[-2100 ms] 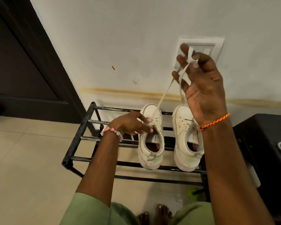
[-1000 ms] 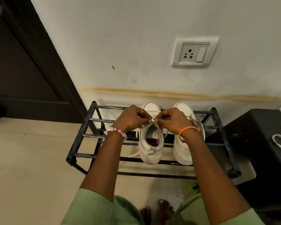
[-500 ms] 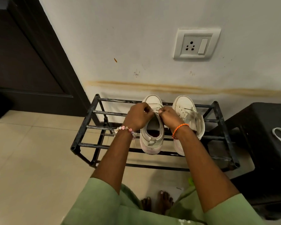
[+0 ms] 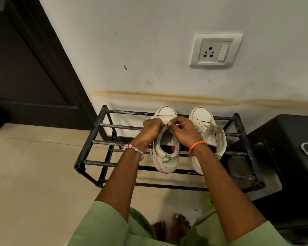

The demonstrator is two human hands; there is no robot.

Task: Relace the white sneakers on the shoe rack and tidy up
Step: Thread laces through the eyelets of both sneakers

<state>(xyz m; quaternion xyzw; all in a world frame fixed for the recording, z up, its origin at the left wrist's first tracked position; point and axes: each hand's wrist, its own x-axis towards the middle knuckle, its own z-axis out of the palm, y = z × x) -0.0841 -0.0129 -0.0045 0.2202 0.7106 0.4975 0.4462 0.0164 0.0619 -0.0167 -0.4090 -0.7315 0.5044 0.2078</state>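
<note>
Both hands meet over the throat of the left white leather sneaker (image 4: 165, 148), which stands on the top rails of the black metal shoe rack (image 4: 89, 148) with its toe toward the wall. The left hand (image 4: 152, 129) has its fingers curled in at the upper eyelets, and the right hand (image 4: 182, 129) pinches the flat white lace (image 4: 164, 121) between thumb and fingertips just beside it. The two hands nearly touch there. Exactly which eyelet is being worked is hidden by the fingers.

The lace looks soft, limp and light, so it is probably best held close to its tip, where it can be steered into a hole; held further back it would likely flop. The sneaker itself seems light and fairly stiff, and it could slide on the thin rails if the lace is tugged hard, so bracing its collar makes sense.

Both forearms reach forward and down from green sleeves, wrists bent slightly inward, a beaded bracelet (image 4: 134, 150) on the left and an orange thread band (image 4: 196, 147) on the right. The second white sneaker (image 4: 207, 132) stands just beside, its laces loose.
</note>
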